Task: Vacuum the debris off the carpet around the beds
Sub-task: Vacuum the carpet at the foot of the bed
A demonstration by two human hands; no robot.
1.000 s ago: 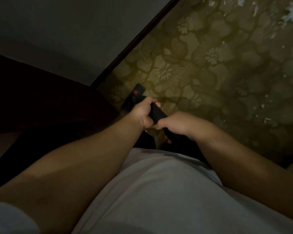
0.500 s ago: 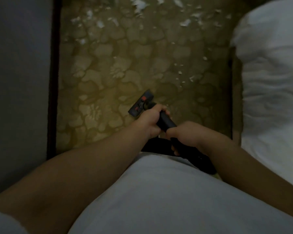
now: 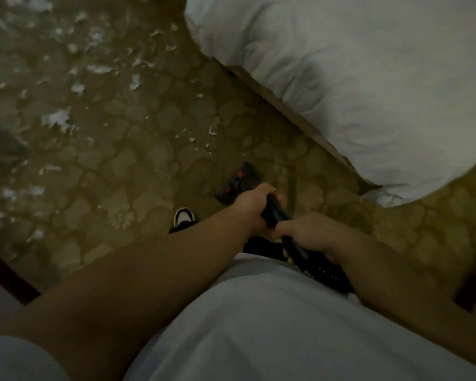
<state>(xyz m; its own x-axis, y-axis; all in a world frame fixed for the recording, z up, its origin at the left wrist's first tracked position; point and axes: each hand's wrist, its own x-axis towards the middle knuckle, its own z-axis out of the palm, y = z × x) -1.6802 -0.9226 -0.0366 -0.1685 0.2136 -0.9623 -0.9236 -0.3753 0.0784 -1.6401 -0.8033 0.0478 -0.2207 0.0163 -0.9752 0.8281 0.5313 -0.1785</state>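
Note:
My left hand and my right hand both grip the black wand of a vacuum cleaner, left hand ahead of the right. The vacuum's black floor head, with red marks on it, rests on the patterned olive carpet just beyond my left hand. White scraps of debris lie scattered over the carpet to the upper left, some small bits close ahead of the head. The wand's lower end runs under my right hand toward my body.
A bed with white bedding fills the upper right, its edge close to the floor head. My black-and-white shoe stands left of my hands. A dark skirting and grey wall run along the lower left. A dark object sits at the right edge.
The view has swung right: the wall slid off to the left and the bed now fills the upper right. Both hands keep their grip on the wand; my shoe has come into view.

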